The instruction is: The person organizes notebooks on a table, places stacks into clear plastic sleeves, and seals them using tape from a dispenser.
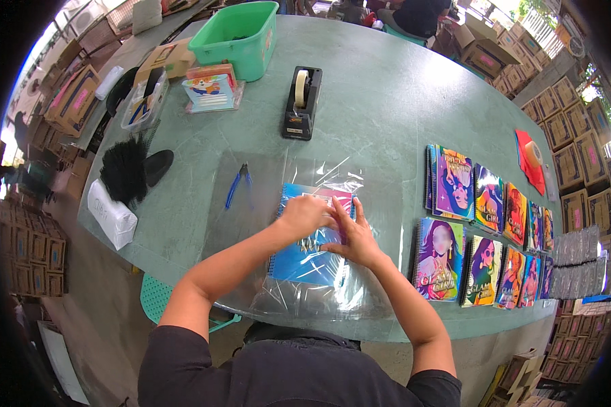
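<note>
A blue and pink spiral notebook (305, 261) lies in front of me on a clear plastic sheet (241, 227). Shiny, creased clear film (343, 178) shows around the notebook's edges. My left hand (307, 216) is over the notebook's upper middle, its fingers bent in toward my right hand. Whatever those fingers pinch is hidden. My right hand (357, 239) rests at the notebook's right side with thumb and fingers spread apart. To the left of the notebook lie blue-handled cutters (235, 188).
Beyond the sheet stands a black tape dispenser (303, 102). Several colourful notebooks (441, 258) are stacked in rows at right, beside coil bindings (577, 264). A green bin (241, 41) sits far left, above a black brush (125, 169). An orange tape roll (533, 154) lies at far right.
</note>
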`<state>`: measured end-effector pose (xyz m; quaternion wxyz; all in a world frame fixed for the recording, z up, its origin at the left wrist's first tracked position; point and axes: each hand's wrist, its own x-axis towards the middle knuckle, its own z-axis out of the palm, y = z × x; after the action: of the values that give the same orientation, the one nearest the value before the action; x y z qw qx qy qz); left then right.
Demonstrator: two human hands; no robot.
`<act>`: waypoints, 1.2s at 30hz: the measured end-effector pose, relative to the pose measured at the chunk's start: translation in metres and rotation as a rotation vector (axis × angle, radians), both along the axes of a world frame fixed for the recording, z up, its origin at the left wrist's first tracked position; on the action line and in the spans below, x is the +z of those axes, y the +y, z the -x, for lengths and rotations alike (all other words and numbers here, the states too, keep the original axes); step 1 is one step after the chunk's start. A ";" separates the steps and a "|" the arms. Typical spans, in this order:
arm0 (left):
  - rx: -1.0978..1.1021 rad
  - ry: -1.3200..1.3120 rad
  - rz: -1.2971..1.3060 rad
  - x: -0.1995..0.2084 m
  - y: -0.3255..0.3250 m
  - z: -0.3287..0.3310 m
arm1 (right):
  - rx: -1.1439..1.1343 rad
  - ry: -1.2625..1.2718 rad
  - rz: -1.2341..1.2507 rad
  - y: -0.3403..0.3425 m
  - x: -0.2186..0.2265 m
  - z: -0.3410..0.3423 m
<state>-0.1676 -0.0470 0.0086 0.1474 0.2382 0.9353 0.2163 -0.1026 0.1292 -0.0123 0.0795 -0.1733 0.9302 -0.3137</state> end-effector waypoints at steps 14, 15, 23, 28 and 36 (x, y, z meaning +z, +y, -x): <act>0.572 0.058 -0.828 0.000 -0.028 -0.069 | -0.554 -0.066 0.781 -0.024 0.002 -0.016; 0.526 0.102 -0.957 0.009 -0.025 -0.070 | -0.527 0.056 0.950 -0.022 0.014 -0.016; -0.386 -0.596 -1.046 0.030 -0.082 -0.034 | -0.012 -0.211 0.983 0.032 0.047 -0.030; -0.483 -0.435 -0.959 0.038 -0.087 -0.033 | -0.019 -0.166 0.842 0.032 0.060 -0.040; -0.517 0.407 -0.186 0.186 -0.048 -0.114 | -0.358 0.302 0.890 0.007 0.014 -0.094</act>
<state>-0.0536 -0.0949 0.1949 -0.0145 0.5180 0.8306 0.2041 -0.0088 0.1363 0.0013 -0.1925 -0.0715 0.7226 -0.6600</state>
